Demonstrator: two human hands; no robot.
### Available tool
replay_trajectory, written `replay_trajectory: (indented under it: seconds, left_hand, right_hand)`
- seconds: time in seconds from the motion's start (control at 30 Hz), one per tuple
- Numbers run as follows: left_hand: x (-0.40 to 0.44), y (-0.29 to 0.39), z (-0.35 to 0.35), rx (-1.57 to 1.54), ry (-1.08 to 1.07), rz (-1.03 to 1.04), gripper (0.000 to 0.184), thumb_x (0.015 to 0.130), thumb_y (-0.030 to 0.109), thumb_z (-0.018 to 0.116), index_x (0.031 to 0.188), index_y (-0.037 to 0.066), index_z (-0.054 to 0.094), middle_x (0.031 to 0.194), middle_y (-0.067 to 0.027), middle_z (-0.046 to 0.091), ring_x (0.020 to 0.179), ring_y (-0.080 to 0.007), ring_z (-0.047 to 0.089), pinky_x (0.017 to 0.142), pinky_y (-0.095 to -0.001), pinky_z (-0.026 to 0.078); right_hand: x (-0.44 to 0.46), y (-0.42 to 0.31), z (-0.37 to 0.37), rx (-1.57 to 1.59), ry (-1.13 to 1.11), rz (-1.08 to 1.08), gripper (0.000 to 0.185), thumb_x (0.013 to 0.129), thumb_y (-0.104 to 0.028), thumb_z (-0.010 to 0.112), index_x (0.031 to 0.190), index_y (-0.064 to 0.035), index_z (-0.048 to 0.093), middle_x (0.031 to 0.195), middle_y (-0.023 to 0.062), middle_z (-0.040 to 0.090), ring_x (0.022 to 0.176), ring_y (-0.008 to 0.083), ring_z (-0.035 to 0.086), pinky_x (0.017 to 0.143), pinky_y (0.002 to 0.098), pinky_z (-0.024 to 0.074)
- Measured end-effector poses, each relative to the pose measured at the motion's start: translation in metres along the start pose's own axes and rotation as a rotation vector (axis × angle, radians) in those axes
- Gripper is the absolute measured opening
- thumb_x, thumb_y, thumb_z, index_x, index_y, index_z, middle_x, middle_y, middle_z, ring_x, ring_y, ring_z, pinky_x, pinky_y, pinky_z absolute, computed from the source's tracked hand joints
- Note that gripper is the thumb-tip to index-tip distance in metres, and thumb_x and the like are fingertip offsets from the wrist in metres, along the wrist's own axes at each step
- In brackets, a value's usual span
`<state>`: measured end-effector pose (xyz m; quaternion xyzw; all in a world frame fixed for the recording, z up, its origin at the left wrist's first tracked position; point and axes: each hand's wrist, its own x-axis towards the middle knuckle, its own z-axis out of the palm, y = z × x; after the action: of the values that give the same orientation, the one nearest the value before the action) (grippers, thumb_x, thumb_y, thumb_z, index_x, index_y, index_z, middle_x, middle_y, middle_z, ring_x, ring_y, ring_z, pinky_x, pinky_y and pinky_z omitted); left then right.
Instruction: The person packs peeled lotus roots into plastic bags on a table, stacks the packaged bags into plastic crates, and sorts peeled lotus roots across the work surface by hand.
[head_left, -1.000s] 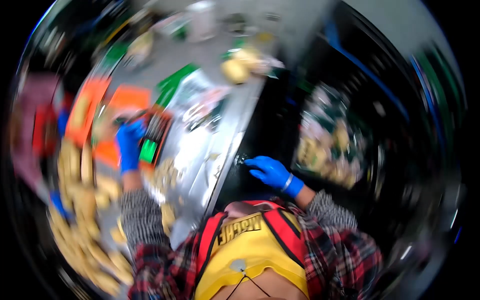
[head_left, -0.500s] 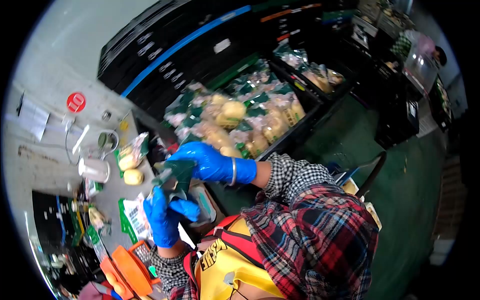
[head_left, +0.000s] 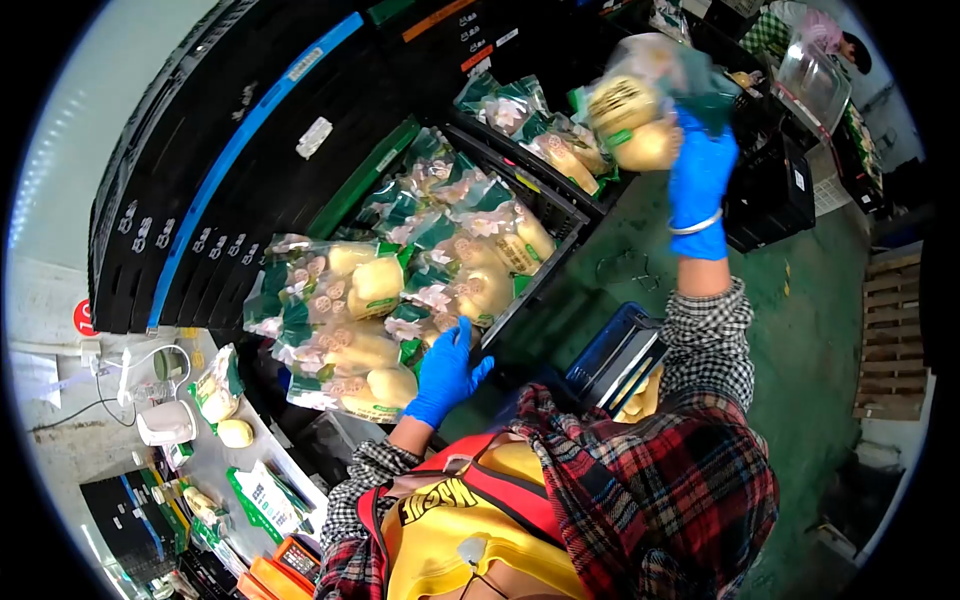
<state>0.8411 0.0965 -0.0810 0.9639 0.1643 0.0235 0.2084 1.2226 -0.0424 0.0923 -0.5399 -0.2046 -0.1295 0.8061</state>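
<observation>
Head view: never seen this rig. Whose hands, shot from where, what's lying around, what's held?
No robot: one person in blue gloves, filmed by a camera on their head, looking down. The right hand holds up a bag of pale yellow produce. The left hand, fingers spread, is by similar bags heaped in a black crate; whether it touches them, I can't tell. On the grey table lie another filled bag and a loose yellow piece.

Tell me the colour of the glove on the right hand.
The right glove is blue, best seen in the head view.
</observation>
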Motion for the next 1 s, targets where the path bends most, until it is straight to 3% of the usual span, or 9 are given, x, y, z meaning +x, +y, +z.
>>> replay_trajectory:
  seconds: [0.07, 0.17, 0.23, 0.43, 0.57, 0.63, 0.73, 0.83, 1.0]
  left_hand:
    - [-0.007, -0.009, 0.028, 0.111, -0.056, 0.032, 0.068, 0.082, 0.029, 0.062, 0.139, 0.002, 0.035, 0.109, -0.0221, 0.053, 0.096, -0.0377, 0.054, 0.082, -0.0449, 0.045]
    - [-0.011, -0.031, 0.053, 0.181, -0.017, 0.011, 0.065, 0.079, 0.018, 0.061, 0.139, 0.004, 0.037, 0.106, -0.0194, 0.052, 0.095, -0.0350, 0.053, 0.077, -0.0438, 0.044]
    - [-0.009, -0.034, 0.054, 0.162, -0.021, 0.015, 0.067, 0.080, 0.019, 0.064, 0.139, 0.003, 0.037, 0.108, -0.0205, 0.052, 0.093, -0.0374, 0.054, 0.077, -0.0450, 0.044]
    - [-0.014, -0.031, 0.050, -0.067, -0.017, 0.040, 0.060, 0.084, 0.021, 0.059, 0.137, 0.003, 0.038, 0.108, -0.0229, 0.052, 0.092, -0.0391, 0.054, 0.076, -0.0460, 0.046]
    - [0.000, -0.020, 0.029, -0.203, 0.091, -0.008, 0.041, 0.083, 0.029, 0.066, 0.109, -0.002, 0.058, 0.099, -0.0265, 0.057, 0.090, -0.0431, 0.056, 0.080, -0.0474, 0.047]
    - [0.036, -0.011, 0.001, -0.218, 0.315, 0.014, 0.032, 0.082, 0.022, 0.069, 0.102, -0.001, 0.060, 0.101, -0.0238, 0.058, 0.091, -0.0410, 0.057, 0.079, -0.0450, 0.047]
    - [0.127, -0.005, -0.045, -0.165, 0.489, 0.071, 0.030, 0.080, 0.017, 0.071, 0.103, 0.001, 0.061, 0.104, -0.0202, 0.060, 0.094, -0.0380, 0.058, 0.082, -0.0426, 0.047]
    - [0.234, 0.018, -0.078, -0.094, 0.607, 0.076, 0.032, 0.080, 0.019, 0.070, 0.106, 0.002, 0.061, 0.107, -0.0186, 0.060, 0.099, -0.0358, 0.058, 0.086, -0.0415, 0.046]
    - [0.404, 0.016, -0.050, 0.028, 0.312, 0.077, 0.041, 0.080, 0.035, 0.067, 0.105, 0.003, 0.061, 0.108, -0.0199, 0.061, 0.102, -0.0380, 0.057, 0.086, -0.0419, 0.047]
  right_hand:
    - [0.014, -0.010, -0.015, 0.168, 0.077, -0.099, 0.024, 0.085, 0.002, 0.062, 0.109, -0.0004, 0.063, 0.101, 0.0029, 0.064, 0.085, 0.0110, 0.058, 0.075, 0.0257, 0.0479]
    - [0.028, -0.005, -0.048, 0.083, 0.205, 0.021, 0.024, 0.085, -0.001, 0.063, 0.109, -0.0005, 0.063, 0.102, 0.0050, 0.064, 0.086, 0.0124, 0.060, 0.075, 0.0256, 0.0485]
    - [0.029, -0.012, -0.052, 0.077, 0.191, -0.048, 0.024, 0.088, -0.010, 0.064, 0.110, -0.0005, 0.063, 0.102, 0.0057, 0.064, 0.086, 0.0133, 0.061, 0.075, 0.0264, 0.0494]
    - [0.036, -0.026, -0.061, 0.118, 0.097, 0.091, 0.027, 0.090, -0.011, 0.061, 0.114, 0.0018, 0.061, 0.107, 0.0083, 0.064, 0.094, 0.0177, 0.062, 0.085, 0.0315, 0.0498]
    - [0.070, -0.013, -0.037, 0.181, 0.090, 0.075, 0.019, 0.088, -0.003, 0.062, 0.106, -0.0003, 0.064, 0.097, 0.0051, 0.064, 0.082, 0.0141, 0.059, 0.072, 0.0273, 0.0472]
    - [0.078, 0.000, -0.028, 0.242, 0.026, 0.052, 0.015, 0.085, -0.002, 0.065, 0.099, -0.0004, 0.066, 0.087, 0.0019, 0.064, 0.067, 0.0095, 0.053, 0.059, 0.0240, 0.0417]
    - [0.112, 0.040, -0.025, 0.104, 0.108, 0.154, 0.013, 0.083, -0.004, 0.069, 0.096, -0.0008, 0.067, 0.082, 0.0013, 0.063, 0.062, 0.0080, 0.051, 0.056, 0.0226, 0.0397]
    - [0.158, 0.096, -0.047, 0.032, -0.093, 0.204, 0.014, 0.082, -0.005, 0.069, 0.095, -0.0015, 0.067, 0.085, 0.0013, 0.064, 0.068, 0.0077, 0.055, 0.061, 0.0232, 0.0441]
    - [0.192, 0.163, -0.078, 0.002, -0.390, 0.353, 0.020, 0.081, 0.003, 0.063, 0.102, 0.0018, 0.063, 0.095, 0.0045, 0.066, 0.084, 0.0118, 0.061, 0.076, 0.0268, 0.0507]
